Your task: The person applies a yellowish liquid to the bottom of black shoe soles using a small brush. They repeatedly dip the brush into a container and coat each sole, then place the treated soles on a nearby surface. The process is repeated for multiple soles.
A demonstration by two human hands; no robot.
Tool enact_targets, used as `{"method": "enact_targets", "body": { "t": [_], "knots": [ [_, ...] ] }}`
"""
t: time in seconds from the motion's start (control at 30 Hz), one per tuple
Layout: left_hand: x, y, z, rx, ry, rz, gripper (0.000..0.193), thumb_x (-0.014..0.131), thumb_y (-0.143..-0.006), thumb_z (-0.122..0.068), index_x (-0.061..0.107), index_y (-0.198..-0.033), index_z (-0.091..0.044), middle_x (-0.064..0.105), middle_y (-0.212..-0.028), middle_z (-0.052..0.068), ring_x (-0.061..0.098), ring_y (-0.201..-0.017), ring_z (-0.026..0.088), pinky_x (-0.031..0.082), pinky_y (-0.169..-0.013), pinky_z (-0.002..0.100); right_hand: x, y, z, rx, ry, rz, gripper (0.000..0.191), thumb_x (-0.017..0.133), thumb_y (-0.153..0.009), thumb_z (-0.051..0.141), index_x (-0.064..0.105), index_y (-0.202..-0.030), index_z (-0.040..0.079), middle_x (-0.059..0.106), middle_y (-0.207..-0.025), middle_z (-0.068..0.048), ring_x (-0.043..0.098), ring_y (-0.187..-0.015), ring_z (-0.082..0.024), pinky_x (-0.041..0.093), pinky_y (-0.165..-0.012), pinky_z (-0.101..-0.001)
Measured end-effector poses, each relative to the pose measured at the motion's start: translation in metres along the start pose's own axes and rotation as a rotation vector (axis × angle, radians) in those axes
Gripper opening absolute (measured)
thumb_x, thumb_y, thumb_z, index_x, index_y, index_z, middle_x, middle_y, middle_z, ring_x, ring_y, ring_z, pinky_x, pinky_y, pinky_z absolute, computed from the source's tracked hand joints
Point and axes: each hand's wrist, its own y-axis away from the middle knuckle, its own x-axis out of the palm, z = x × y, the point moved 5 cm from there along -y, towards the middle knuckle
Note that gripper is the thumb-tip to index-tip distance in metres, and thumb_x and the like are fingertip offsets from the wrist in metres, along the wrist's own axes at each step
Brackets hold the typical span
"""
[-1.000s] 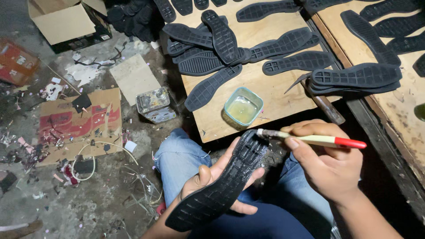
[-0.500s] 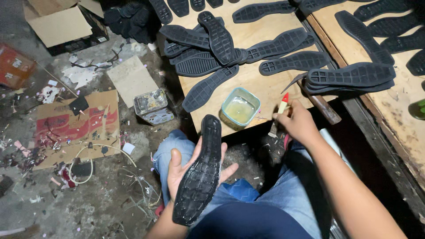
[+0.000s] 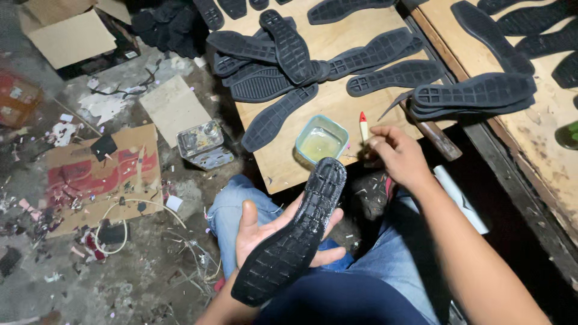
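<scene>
My left hand (image 3: 265, 232) lies palm up over my lap and cradles a black rubber shoe sole (image 3: 292, 232), tread side up, its toe pointing toward a small square container of yellowish glue (image 3: 321, 143). At the board's near edge, just right of the container, my right hand (image 3: 397, 157) grips a brush with a pale handle and a red tip (image 3: 363, 125), held almost upright. Its bristle end is hidden behind my fingers.
A wooden board (image 3: 337, 102) carries several black soles (image 3: 283, 57); a stack of them (image 3: 475, 95) lies at its right beside a hammer (image 3: 430, 129). A second board (image 3: 542, 114) with soles is at far right. Cardboard scraps (image 3: 102, 174), a small tin (image 3: 201, 143) and debris litter the floor.
My right hand went from brushing the sole in my lap to the board's edge beside the glue container, brush now upright. The sole turned in my left hand and now points at the container.
</scene>
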Motion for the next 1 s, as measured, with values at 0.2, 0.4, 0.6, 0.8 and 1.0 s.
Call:
{"method": "enact_targets", "body": {
  "t": [0.2, 0.4, 0.6, 0.8, 1.0],
  "knots": [
    [-0.028, -0.037, 0.034, -0.307, 0.221, -0.182, 0.109, 0.049, -0.098, -0.072, 0.011, -0.172, -0.002, 0.028, -0.168, 0.023, 0.035, -0.152, 0.038, 0.026, -0.121, 0.073, -0.016, 0.101, -0.019, 0.26, -1.197, 0.304, 0.067, 0.047, -0.097, 0.049, 0.056, -0.134, -0.006, 0.071, -0.119, -0.021, 0.072, -0.103, -0.028, 0.056, -0.092, -0.044],
    [-0.047, -0.076, 0.084, -0.452, -0.112, -0.245, 0.103, 0.037, -0.091, -0.082, 0.02, -0.162, -0.01, 0.032, -0.163, 0.023, 0.041, -0.146, 0.044, 0.035, -0.112, 0.07, -0.11, 0.201, -0.091, 0.171, -1.076, -0.056, 0.057, 0.061, -0.101, 0.028, 0.055, -0.143, -0.01, 0.069, -0.116, -0.014, 0.067, -0.104, -0.022, 0.054, -0.095, -0.0406],
    [-0.06, -0.108, 0.162, -0.588, -0.286, -0.399, 0.097, 0.036, -0.093, -0.078, 0.026, -0.154, -0.003, 0.038, -0.156, 0.03, 0.042, -0.143, 0.044, 0.036, -0.107, 0.072, -0.13, 0.331, -0.129, 0.254, -0.894, 0.035, 0.058, 0.071, -0.091, 0.02, 0.055, -0.14, -0.007, 0.071, -0.117, -0.011, 0.069, -0.103, -0.017, 0.055, -0.092, -0.0309],
    [-0.064, -0.134, 0.253, -0.688, -0.366, -0.26, 0.111, 0.039, -0.093, -0.079, 0.031, -0.156, 0.012, 0.042, -0.158, 0.032, 0.04, -0.145, 0.047, 0.032, -0.114, 0.066, -0.124, 0.423, -0.144, 0.187, -0.723, -0.03, 0.065, 0.081, -0.087, 0.019, 0.055, -0.141, -0.007, 0.07, -0.113, -0.009, 0.065, -0.097, -0.014, 0.055, -0.086, -0.0298],
    [-0.069, -0.139, 0.332, -0.836, -0.734, -0.318, 0.111, 0.036, -0.088, -0.08, 0.033, -0.158, 0.006, 0.047, -0.156, 0.02, 0.045, -0.141, 0.035, 0.032, -0.117, 0.054, -0.124, 0.45, -0.17, 0.073, -1.047, -0.234, 0.085, 0.072, -0.093, 0.061, 0.051, -0.144, -0.003, 0.066, -0.116, -0.006, 0.063, -0.099, -0.011, 0.052, -0.088, -0.0275]
  ]
}}
